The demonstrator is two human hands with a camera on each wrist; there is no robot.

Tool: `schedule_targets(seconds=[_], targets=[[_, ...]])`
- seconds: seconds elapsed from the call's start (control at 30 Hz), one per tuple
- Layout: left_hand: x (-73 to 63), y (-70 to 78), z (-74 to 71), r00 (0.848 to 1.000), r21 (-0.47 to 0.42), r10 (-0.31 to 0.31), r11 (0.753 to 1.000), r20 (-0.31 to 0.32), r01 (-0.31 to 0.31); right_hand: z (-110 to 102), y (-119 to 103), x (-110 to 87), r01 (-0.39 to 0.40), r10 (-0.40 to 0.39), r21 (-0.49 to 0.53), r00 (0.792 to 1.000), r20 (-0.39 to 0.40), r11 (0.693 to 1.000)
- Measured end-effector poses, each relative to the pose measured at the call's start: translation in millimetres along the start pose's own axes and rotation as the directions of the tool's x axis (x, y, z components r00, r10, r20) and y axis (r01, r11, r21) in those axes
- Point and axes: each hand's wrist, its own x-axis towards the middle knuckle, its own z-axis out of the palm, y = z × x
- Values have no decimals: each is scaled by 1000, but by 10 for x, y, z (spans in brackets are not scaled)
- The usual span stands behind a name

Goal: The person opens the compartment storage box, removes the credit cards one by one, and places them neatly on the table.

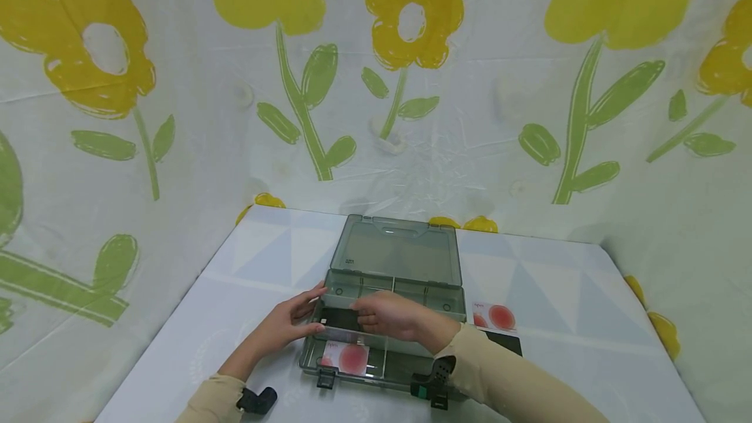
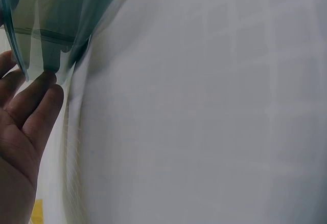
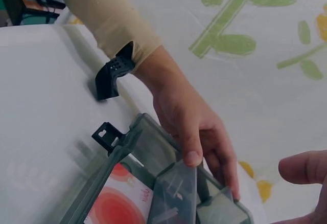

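A translucent grey-green divided box [image 1: 405, 384] lies on the table, its lid [image 1: 399, 250] swung back. My left hand [image 1: 282, 325] is at the box's left side, fingers fairly straight, thumb touching the end of a clear divider [image 3: 176, 193]. The left wrist view shows its fingertips against the box wall. Above the middle row hovers my right hand [image 1: 388, 315], fingers loosely curled, with nothing visible between thumb and fingers. Just left of it, a flat black rectangular thing [image 1: 341, 320] lies in the middle-left compartment. A white card with red circles [image 1: 346, 358] sits in the front-left compartment.
Right of the box are another white card with red circles [image 1: 495, 316] and a flat black piece [image 1: 503, 343], partly hidden by my sleeve. Black latches [image 1: 326, 378] stick out from the box's front. A flowered curtain [image 1: 446, 116] hangs behind the table [image 1: 247, 279].
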Motion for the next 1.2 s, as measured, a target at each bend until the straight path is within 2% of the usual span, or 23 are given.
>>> schedule_targets(seconds=[0.4,0.8,1.07,1.2], targets=[[2,-12,-5,1000,1,9,1000,4,-9,-26,-105,-42,68,-69,15,995,76,998],[2,9,-5,1000,6,-6,1000,3,6,11,-154,30,79,-79,12,996,30,997],[-2,33,-2,1000,-1,-22,1000,1,22,-28,-50,154,98,-98,7,995,5,995],[-3,42,-1,999,-2,-32,999,-2,32,-35,32,229,121,-121,-36,993,0,992]])
